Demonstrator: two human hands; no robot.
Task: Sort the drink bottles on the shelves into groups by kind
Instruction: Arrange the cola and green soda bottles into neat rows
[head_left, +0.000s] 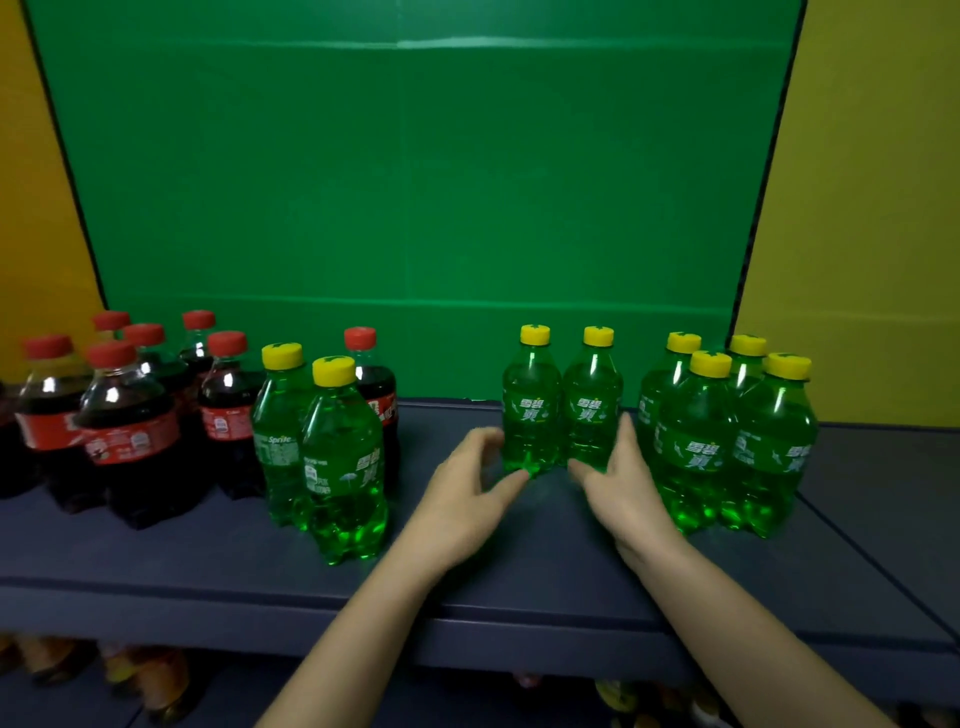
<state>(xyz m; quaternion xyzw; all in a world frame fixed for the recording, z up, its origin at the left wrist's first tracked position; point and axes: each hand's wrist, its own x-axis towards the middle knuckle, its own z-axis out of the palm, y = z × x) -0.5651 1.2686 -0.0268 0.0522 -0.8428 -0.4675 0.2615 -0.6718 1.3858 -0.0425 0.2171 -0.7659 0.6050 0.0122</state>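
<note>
Two green Sprite bottles with yellow caps stand side by side mid-shelf, the left one (531, 410) and the right one (592, 410). My left hand (467, 483) is at the left bottle's base, with thumb and fingers spread in a curve and the tips just at its edge. My right hand (621, 478) mirrors it at the right bottle's base, thumb in front and fingers along its right side. Both hands are blurred; the bottles are sharp. Several more Sprite bottles (722, 441) stand to the right. Two Sprite bottles (337, 457) stand among the cola bottles (124, 426) at the left.
One red-capped cola bottle (371, 384) stands behind the two left Sprite bottles. The dark blue shelf (519, 571) has a front lip, and a lower shelf (145, 680) holds orange-toned bottles. A green backdrop (415, 182) closes the back.
</note>
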